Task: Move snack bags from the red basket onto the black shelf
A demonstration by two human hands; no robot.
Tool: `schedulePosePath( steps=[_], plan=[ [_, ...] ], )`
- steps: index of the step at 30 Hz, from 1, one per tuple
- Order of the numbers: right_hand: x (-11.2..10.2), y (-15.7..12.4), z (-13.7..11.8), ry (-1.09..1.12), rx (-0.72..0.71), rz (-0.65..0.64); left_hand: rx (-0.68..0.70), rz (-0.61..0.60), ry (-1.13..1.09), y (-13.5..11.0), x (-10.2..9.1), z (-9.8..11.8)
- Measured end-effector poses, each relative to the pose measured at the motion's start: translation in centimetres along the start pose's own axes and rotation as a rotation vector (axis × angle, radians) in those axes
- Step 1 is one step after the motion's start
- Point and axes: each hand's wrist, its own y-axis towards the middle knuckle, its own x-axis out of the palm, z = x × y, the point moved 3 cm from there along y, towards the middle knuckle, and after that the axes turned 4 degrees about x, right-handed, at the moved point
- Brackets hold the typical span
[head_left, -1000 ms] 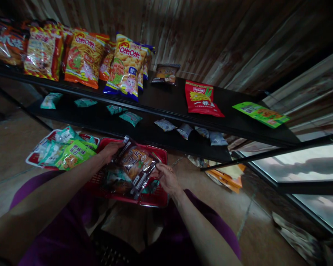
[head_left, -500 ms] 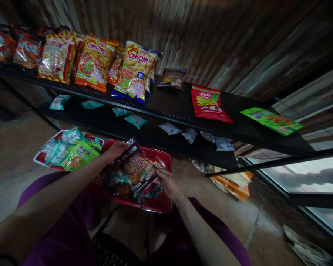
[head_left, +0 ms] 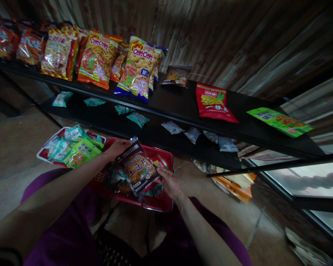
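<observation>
A dark brown snack packet (head_left: pixel 138 168) is held over a red basket (head_left: pixel 161 201) that lies on the floor in front of me. My left hand (head_left: pixel 115 148) grips the packet's top corner, fingers closed. My right hand (head_left: pixel 168 181) pinches its lower right edge. Under the packet, more packets lie inside the basket, partly hidden. To the left, a second red basket (head_left: pixel 44 153) holds green and teal packets (head_left: pixel 77 153).
A black upper shelf (head_left: pixel 183 103) carries large orange and blue snack bags (head_left: pixel 137 68), a red bag (head_left: pixel 215 103) and a green bag (head_left: pixel 279 121). The lower shelf (head_left: pixel 155 136) holds several small packets. Orange bags (head_left: pixel 233 181) lie on the floor at right. A corrugated wall stands behind.
The brown packet has stayed in both hands over the basket, shifting slightly right. The view has tilted a little.
</observation>
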Motion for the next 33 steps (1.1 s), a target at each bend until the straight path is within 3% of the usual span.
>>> schedulePosePath(
  steps=[8, 14, 17, 24, 33],
  plan=[
    [0.4, -0.2, 0.5, -0.054, 0.041, 0.030, 0.067, -0.032, 0.110, 0.3, 0.0, -0.5],
    [0.2, -0.2, 0.7, 0.078, 0.085, 0.057, 0.296, 0.029, 0.359, 1.1, -0.9, -0.5],
    [-0.4, 0.1, 0.6, 0.169, 0.096, 0.049, 0.326, 0.048, 0.426, 1.5, -1.5, -0.6],
    [-1.6, 0.4, 0.0, 0.284, 0.074, 0.035, -0.002, -0.074, -0.062, 0.8, -0.9, -0.5],
    [-1.8, 0.3, 0.1, 0.317, 0.072, 0.049, -0.154, -0.026, -0.512, 0.0, 0.8, -0.4]
  ],
)
